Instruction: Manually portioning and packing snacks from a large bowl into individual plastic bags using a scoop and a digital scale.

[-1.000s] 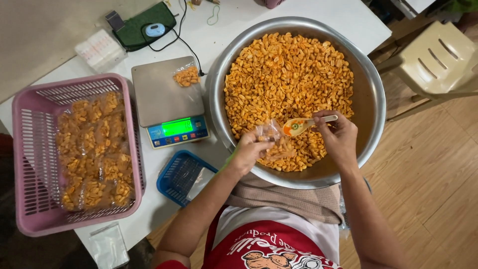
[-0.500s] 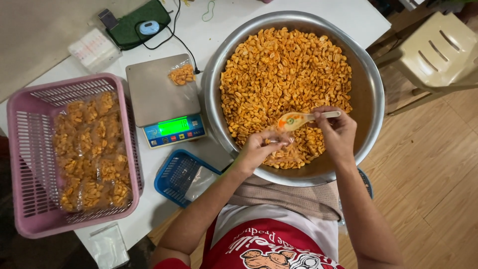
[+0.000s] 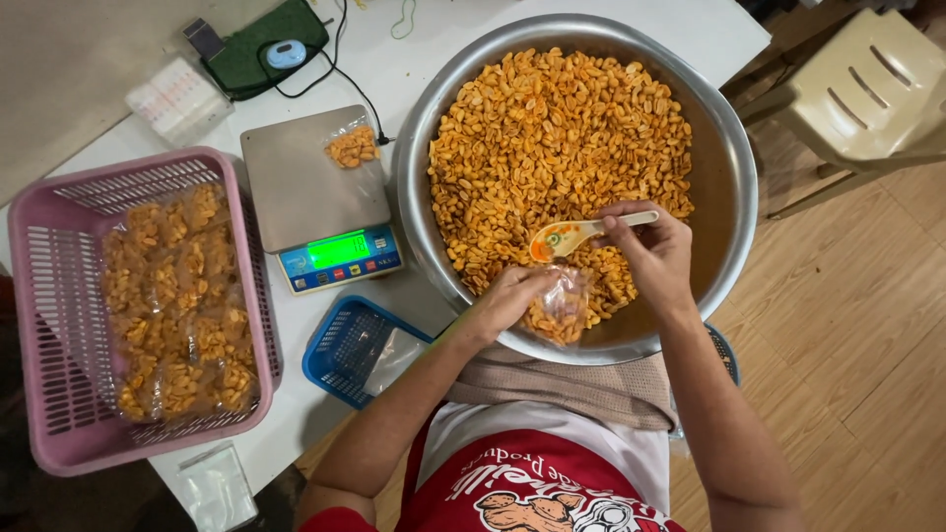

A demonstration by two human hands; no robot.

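Note:
A wide steel basin holds a heap of orange-coated peanuts. My left hand grips a small clear plastic bag partly filled with peanuts, held low over the basin's near side. My right hand holds a pale plastic spoon by its handle, bowl pointing left just above the bag's mouth.
A digital scale with a small bag of peanuts stands left of the basin. A pink basket holds several filled bags. A blue basket holds empty bags. A beige plastic chair stands at the right.
Both hands have stayed over the basin's near side. The spoon has come closer to the bag's mouth, and the bag looks fuller.

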